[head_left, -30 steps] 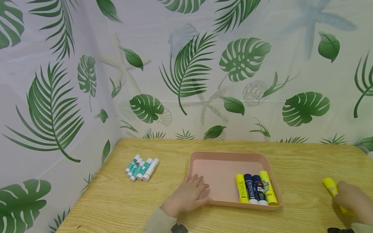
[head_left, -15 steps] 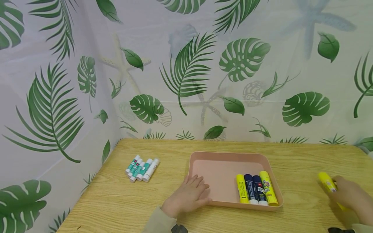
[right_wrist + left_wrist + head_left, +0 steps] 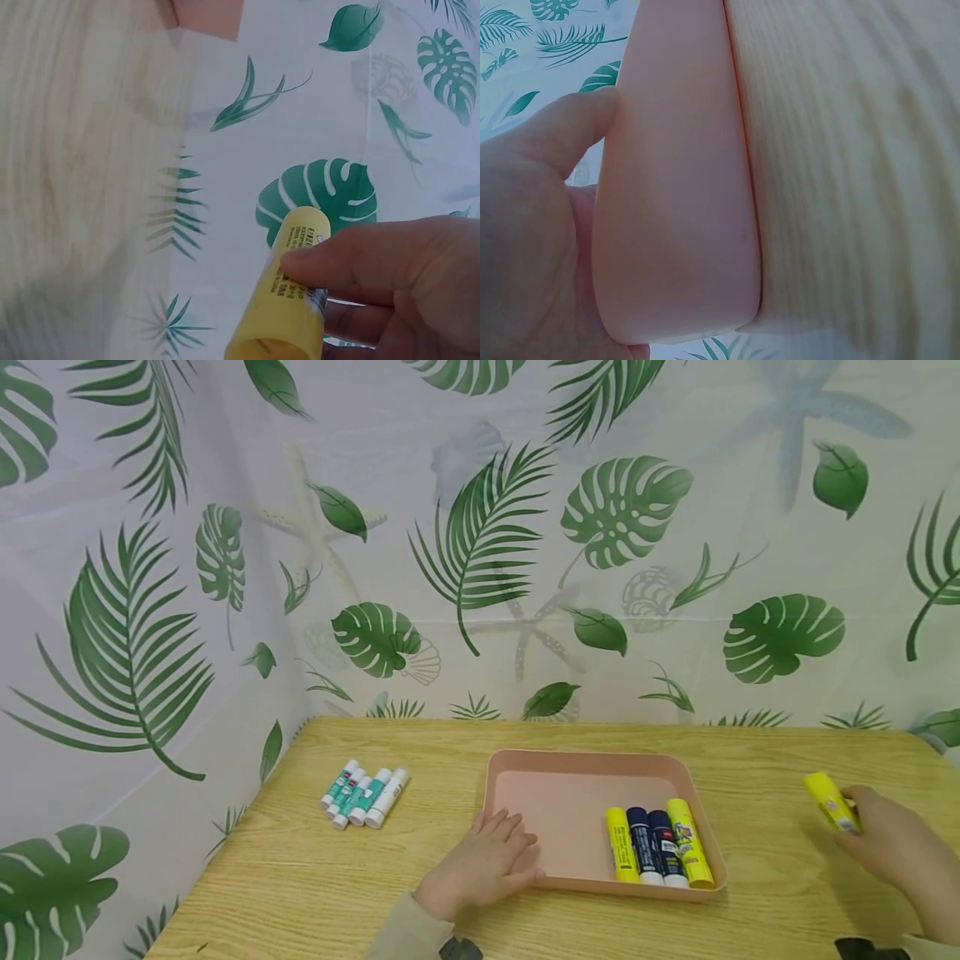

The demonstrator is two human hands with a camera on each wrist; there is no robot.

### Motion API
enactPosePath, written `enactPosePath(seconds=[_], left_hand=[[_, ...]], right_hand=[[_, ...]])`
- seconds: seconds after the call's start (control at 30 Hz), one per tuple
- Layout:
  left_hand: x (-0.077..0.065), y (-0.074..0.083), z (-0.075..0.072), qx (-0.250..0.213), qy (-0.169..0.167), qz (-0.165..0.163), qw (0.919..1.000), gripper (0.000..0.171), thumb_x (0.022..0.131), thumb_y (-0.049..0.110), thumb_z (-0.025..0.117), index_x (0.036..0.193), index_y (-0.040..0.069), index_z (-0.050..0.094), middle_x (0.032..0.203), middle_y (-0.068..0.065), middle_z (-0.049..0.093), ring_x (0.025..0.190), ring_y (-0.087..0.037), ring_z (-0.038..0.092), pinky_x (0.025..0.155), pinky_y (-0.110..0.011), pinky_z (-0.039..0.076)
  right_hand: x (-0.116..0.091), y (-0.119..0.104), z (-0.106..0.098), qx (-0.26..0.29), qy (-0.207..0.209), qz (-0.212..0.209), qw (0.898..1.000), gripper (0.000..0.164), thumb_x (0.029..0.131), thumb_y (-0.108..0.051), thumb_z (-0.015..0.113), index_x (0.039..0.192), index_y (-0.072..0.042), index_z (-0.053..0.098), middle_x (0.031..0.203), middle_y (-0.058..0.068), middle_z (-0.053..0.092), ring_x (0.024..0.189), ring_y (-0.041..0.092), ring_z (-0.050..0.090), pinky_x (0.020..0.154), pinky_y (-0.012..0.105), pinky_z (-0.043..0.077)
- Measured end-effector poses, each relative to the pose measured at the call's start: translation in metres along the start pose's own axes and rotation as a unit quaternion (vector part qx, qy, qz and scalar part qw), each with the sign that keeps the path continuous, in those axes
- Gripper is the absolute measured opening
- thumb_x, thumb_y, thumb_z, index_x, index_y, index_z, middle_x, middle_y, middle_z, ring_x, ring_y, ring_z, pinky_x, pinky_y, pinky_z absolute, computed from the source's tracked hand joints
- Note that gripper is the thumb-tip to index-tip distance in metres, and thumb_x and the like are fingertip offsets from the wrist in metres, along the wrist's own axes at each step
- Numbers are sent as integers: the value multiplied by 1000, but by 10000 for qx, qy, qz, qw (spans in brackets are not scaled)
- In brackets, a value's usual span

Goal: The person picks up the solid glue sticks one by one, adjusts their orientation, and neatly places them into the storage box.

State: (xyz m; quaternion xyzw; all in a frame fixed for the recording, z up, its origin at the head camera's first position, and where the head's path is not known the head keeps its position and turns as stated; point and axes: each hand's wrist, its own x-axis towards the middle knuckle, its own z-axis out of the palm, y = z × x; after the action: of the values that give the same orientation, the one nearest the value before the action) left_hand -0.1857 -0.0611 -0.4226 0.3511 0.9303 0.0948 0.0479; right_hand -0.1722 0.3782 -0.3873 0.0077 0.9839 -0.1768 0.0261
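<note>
In the head view my right hand (image 3: 896,839) pinches a yellow glue stick (image 3: 823,795) above the table, right of the pink tray (image 3: 585,764). The right wrist view shows the thumb lying along the printed side of that glue stick (image 3: 281,307). My left hand (image 3: 483,864) rests over the tray's near left corner with its fingers extended. Up close, the left thumb touches the rim of the tray wall (image 3: 679,172). Inside the tray, on the right, stand side by side a slim yellow glue stick (image 3: 622,845), two dark blue glue sticks (image 3: 645,845) and a thicker yellow glue stick (image 3: 690,843).
Several green and white glue sticks (image 3: 352,795) lie grouped on the table's left side, with a whiter one (image 3: 387,797) at their right end. A leaf-patterned sheet (image 3: 480,693) hangs behind the wooden table (image 3: 300,877).
My right hand has lifted the yellow glue stick from the table and carried it up and leftward, toward the tray. The left hand and the other glue sticks stay where they were.
</note>
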Motion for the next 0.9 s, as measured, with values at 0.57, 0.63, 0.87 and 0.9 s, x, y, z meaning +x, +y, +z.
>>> enactPosePath(seconds=[0.57,0.63,0.87,0.9], left_hand=[[0,-1,1,-52,-21,-3,10000,52,92,48,33,128,13,46,139,-12,32,129,-29,21,103,-48,12],[0,-1,0,-66,-30,-6,10000,52,92,48,33,128,13,46,139,-12,31,129,-29,21,103,-48,12],[-1,0,0,-80,-19,-22,10000,52,92,48,33,129,13,46,139,-13,31,130,-29,20,103,-48,12],[-1,0,0,-77,-17,-28,10000,52,92,48,33,129,13,45,139,-12,31,130,-29,20,103,-48,12]], right_hand=[[-13,-65,-10,-66,733,-471,9962,60,74,-7,62,116,24,33,99,38,45,76,38,50,58,46,42],[-14,-73,-10,-67,802,-507,9955,61,74,-7,63,117,22,33,99,37,46,77,39,50,59,48,42],[-20,-96,-6,-23,1102,-682,9916,61,74,-9,63,122,17,35,103,33,46,81,38,50,58,48,42],[-21,-98,-5,-20,1129,-704,9911,61,74,-9,62,122,16,35,104,33,46,81,38,50,58,48,42]])
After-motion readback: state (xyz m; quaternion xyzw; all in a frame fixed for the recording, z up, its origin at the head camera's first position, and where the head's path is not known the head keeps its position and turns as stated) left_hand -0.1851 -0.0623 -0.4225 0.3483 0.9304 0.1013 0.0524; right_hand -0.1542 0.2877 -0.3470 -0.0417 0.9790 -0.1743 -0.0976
